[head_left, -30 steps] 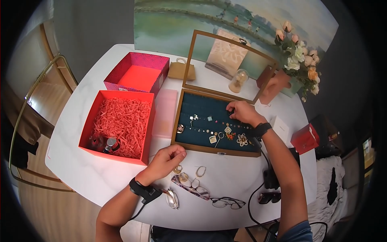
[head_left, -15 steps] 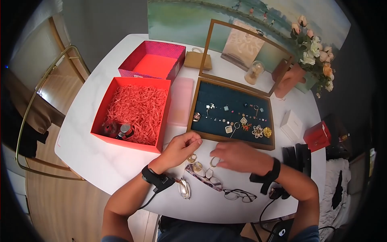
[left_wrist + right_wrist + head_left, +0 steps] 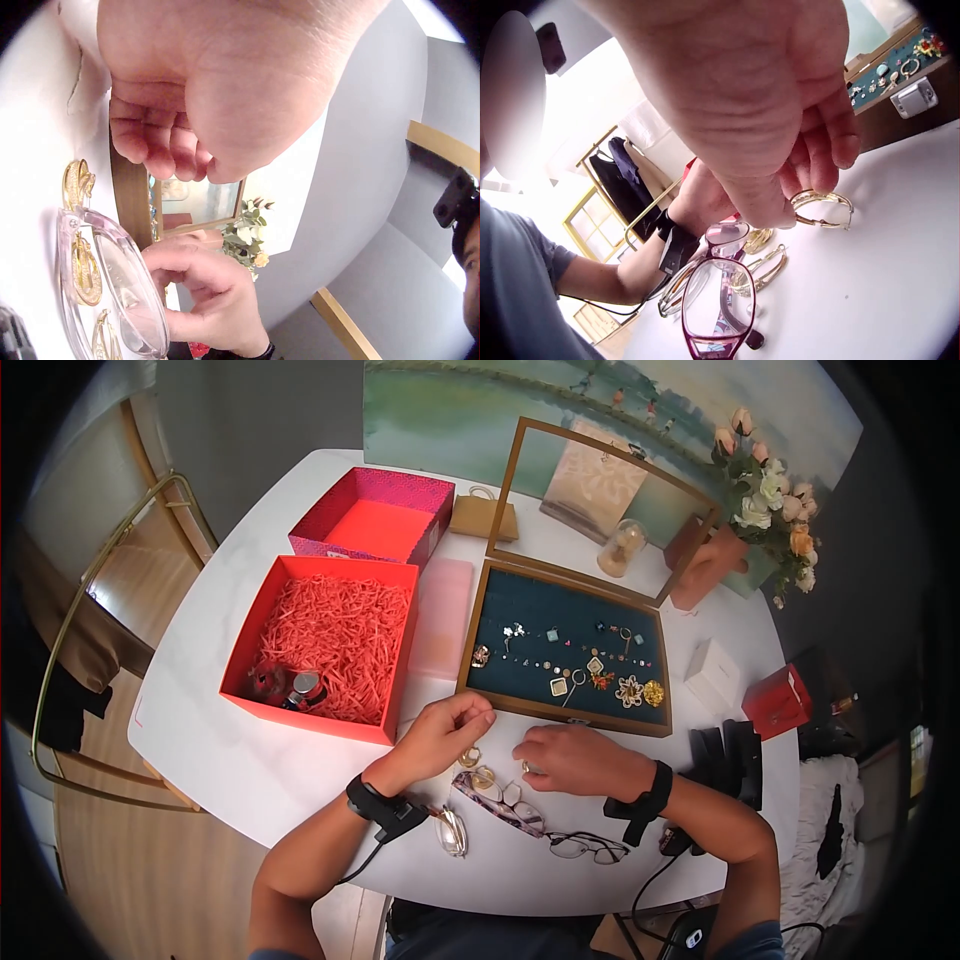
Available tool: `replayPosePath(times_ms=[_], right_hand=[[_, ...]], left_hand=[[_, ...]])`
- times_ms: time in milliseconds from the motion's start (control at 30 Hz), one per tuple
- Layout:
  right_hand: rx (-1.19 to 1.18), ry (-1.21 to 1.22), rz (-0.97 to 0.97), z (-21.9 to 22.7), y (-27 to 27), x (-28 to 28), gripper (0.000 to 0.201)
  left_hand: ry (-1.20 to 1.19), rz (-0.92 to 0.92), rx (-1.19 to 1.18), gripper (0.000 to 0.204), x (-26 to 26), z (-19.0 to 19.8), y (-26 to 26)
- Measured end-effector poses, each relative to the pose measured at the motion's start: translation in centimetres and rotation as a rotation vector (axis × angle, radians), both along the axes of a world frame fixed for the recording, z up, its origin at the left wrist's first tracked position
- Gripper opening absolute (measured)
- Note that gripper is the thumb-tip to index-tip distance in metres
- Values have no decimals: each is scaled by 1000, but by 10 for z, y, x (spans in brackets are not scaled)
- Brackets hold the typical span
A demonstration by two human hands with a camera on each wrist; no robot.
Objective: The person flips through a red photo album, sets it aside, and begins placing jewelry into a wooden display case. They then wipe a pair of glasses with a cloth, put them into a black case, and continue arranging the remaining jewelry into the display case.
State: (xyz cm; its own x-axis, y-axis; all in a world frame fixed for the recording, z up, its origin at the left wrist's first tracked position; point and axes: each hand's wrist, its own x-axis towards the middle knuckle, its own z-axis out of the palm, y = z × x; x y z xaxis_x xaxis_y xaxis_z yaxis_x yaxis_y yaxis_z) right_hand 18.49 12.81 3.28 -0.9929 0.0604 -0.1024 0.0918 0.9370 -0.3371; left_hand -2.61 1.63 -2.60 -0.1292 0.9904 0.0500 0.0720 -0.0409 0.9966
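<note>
My left hand [image 3: 440, 740] hangs loosely curled and holds nothing, at the front left corner of the wooden jewelry case [image 3: 600, 722]. Bent over the table, my right hand [image 3: 580, 762] is at a gold hoop earring [image 3: 821, 208]; its thumb and fingers stand apart around one end of the hoop. In the left wrist view, a clear lens partly covers those fingertips. More gold earrings [image 3: 86, 277] lie beside the purple-framed glasses [image 3: 500, 803]. Pinned across the dark green lining [image 3: 540, 600] of the case are earrings, rings and brooches.
A red box of shredded paper [image 3: 335, 640] and a purple-patterned box [image 3: 430, 525] stand left. Black-framed glasses [image 3: 590, 848] and folded gold-framed glasses [image 3: 452, 832] lie nearer the front. White [image 3: 712, 675] and red [image 3: 778, 702] boxes are right, flowers [image 3: 770, 500] behind.
My right hand has come out of the case, down and left to the hoop on the table. Where it was, a small dark piece now shows on the lining. My left hand has stayed put.
</note>
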Motion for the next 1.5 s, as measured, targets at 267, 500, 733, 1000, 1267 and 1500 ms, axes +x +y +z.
replayPosePath(times_ms=[267,500,733,1000,1267,1500], right_hand=[[52,-16,-40,13,11,4,19],[68,-138,-185,28,11,46,15],[58,-158,-295,5,11,77,12],[66,161,-297,43,56,36,6],[267,184,-169,41,175,-32,8],[140,78,-151,9,210,-41,6]], left_hand=[[-20,3,-2,17,0,-2,0],[32,-39,-32,14,-2,0,-1],[0,-20,-32,17,2,-7,1],[9,-21,-50,18,2,-4,0],[3,-9,-8,18,1,-3,-1],[25,-35,-9,16,-1,0,-2]])
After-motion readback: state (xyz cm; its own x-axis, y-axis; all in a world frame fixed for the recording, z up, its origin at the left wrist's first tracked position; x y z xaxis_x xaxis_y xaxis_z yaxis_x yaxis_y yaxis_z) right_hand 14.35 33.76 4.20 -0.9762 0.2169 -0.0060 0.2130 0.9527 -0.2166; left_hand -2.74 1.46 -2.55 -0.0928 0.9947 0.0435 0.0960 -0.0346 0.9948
